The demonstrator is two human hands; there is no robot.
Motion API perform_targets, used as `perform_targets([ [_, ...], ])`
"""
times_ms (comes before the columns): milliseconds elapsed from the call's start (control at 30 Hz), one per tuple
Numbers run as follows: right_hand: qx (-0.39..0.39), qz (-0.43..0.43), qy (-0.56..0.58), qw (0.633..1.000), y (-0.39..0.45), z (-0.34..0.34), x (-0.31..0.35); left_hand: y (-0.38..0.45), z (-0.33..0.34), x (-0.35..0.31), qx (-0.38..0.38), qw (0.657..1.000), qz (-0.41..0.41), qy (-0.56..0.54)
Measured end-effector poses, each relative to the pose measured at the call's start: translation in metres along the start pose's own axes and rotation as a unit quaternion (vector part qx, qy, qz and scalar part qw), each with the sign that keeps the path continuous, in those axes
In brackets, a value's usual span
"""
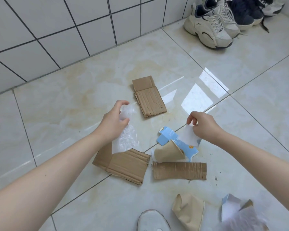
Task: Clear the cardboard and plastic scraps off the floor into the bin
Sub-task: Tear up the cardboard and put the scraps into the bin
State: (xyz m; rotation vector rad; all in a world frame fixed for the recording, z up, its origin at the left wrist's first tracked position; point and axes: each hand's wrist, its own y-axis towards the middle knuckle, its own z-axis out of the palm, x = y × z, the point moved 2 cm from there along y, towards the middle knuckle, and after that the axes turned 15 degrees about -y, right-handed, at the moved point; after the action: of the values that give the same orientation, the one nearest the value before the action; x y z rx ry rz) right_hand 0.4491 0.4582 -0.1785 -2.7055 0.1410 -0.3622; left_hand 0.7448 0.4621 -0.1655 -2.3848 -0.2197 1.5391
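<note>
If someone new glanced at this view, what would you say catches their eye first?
Two bare arms reach into the middle: the left hand grips a crumpled clear plastic bag, while the right hand pinches a torn blue-and-white carton piece. Brown cardboard scraps lie spread on the glossy floor tiles around them. A heap of sneakers sits in the far right corner by the wall.

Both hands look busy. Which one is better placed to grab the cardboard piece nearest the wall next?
Left, probably. The left hand, gripping clear plastic wrap, sits right beside that far cardboard piece. The right hand, pinching the torn blue-and-white carton, is farther off.
</note>
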Motion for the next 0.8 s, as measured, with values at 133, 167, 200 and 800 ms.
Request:
perform_targets([
  [133,0.017,0.046,0.036,0.998,-0.012,0.02,-0.016,-0.02,0.007,0.027,0.094,0.989,-0.009,0.115],
  [167,0.017,0.055,0.04,0.998,-0.014,0.025,-0.019,-0.024,0.009,0.037,0.11,0.985,-0.022,0.128],
  [200,0.018,0.067,0.053,0.996,-0.015,0.03,-0.021,-0.026,0.01,0.048,0.121,0.983,-0.037,0.135],
  [800,0.13,0.095,0.005,0.987,-0.047,0.066,-0.027,-0.029,0.018,0.084,0.178,0.904,0.019,0.389],
])
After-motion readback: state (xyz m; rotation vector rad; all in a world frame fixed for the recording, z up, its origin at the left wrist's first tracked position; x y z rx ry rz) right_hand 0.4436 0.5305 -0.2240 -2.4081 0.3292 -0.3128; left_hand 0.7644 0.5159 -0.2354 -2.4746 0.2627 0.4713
